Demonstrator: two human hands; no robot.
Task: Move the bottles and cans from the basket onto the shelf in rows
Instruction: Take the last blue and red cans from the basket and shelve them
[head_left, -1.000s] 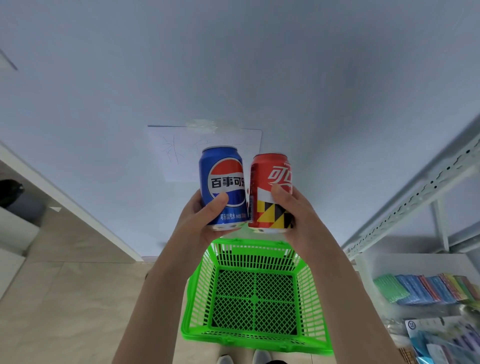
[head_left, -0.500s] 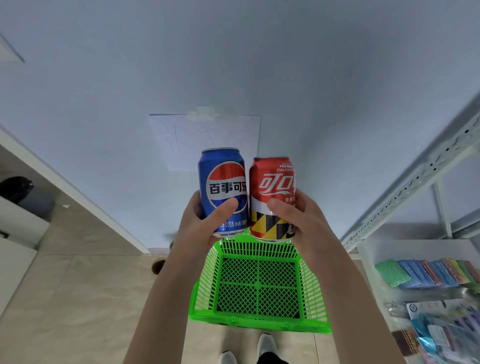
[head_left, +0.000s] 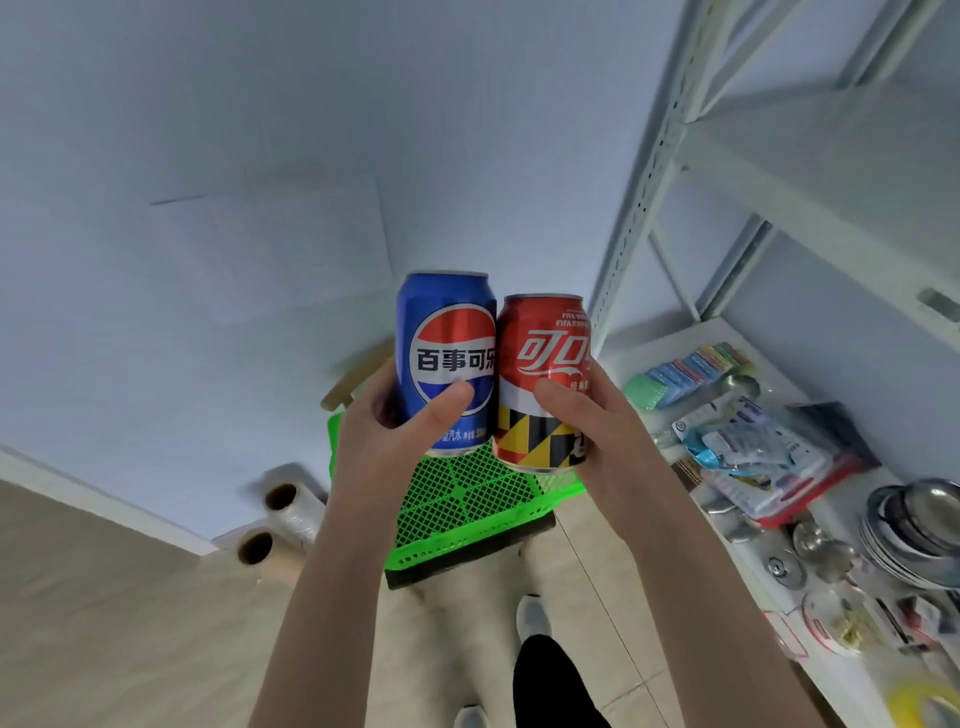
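Observation:
My left hand (head_left: 395, 441) grips a blue Pepsi can (head_left: 445, 343) upright, thumb across its front. Right beside it, my right hand (head_left: 597, 431) holds a red Coca-Cola can (head_left: 543, 364) with a yellow and black pattern low on it. The two cans touch side by side in front of my chest. Below them the green mesh basket (head_left: 467, 514) sits on a dark stool; the part I can see holds nothing. A white metal shelf unit (head_left: 654, 171) rises at the right.
The lower shelf board (head_left: 660, 343) carries coloured sponges (head_left: 685, 371), plastic packets (head_left: 753, 447) and steel bowls (head_left: 919, 525). Two rolls of clear film (head_left: 275, 525) lie on the floor by the wall at the left. My shoes and dark trouser leg show at the bottom.
The view has swung right, so the shelf unit now fills the right side. Both cans stay in my hands, side by side, and now sit closer to the shelf upright.

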